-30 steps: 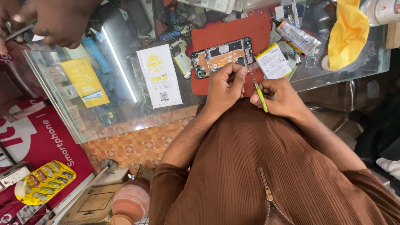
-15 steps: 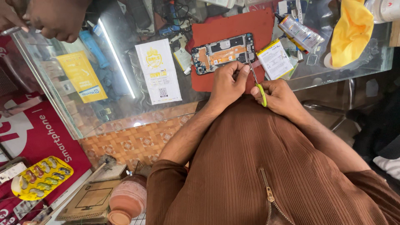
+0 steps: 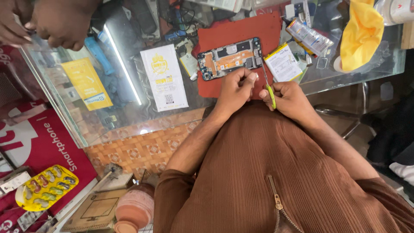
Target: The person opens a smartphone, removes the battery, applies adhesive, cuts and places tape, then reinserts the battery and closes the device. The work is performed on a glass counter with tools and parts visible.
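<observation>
Red mat (image 3: 235, 28) lies on the glass tabletop (image 3: 129, 125), and an opened phone (image 3: 230, 58) rests on it, back cover off, with its orange and grey boards showing. From the head view, the left hand (image 3: 236, 88) sits at the phone's near edge, fingers curled shut and pinched together; whether something tiny sits between them I cannot tell. The right hand (image 3: 290, 98) has its grip closed around a green-handled screwdriver (image 3: 268, 84), whose thin metal tip points up at the phone's lower right corner.

Beside the phone on the right lies a flat battery (image 3: 283, 65), with a yellow cloth (image 3: 361, 34) well apart near the tabletop's corner. A white leaflet (image 3: 164, 77) lies left of the mat. At the upper left, another person's hands (image 3: 51, 21) work over the glass.

I judge the phone light and stiff but fragile with its boards exposed; it is best held by its outer frame edges, clear of the parts inside. The screwdriver looks light and slim, so a pinch on the green handle suits it.
</observation>
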A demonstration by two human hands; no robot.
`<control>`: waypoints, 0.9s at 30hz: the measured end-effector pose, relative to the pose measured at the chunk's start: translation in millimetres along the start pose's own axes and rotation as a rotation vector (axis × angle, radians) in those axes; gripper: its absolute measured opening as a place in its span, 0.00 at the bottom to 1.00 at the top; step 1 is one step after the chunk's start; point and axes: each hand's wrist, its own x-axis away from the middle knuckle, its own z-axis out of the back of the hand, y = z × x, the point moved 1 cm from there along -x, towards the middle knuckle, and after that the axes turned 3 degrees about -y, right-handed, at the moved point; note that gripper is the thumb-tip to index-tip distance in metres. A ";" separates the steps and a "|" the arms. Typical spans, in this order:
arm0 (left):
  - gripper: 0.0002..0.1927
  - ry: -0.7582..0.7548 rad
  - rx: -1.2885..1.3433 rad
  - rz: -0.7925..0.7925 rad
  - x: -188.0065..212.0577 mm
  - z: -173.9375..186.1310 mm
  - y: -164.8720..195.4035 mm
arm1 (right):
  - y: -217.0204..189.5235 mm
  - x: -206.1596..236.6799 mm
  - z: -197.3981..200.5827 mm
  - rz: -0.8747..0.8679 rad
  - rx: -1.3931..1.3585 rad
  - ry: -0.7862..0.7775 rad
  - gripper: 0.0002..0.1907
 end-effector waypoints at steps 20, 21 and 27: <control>0.12 -0.231 0.665 -0.448 6.9 -15.0 48.5 | -39.6 10.3 -3.6 0.479 0.048 0.228 0.15; 0.11 -0.239 0.674 -0.469 7.1 -16.6 52.5 | -42.6 12.5 -2.2 0.599 0.245 0.324 0.14; 0.09 0.091 0.241 -0.529 8.0 -2.7 63.5 | -48.5 27.0 42.0 0.743 0.698 0.721 0.12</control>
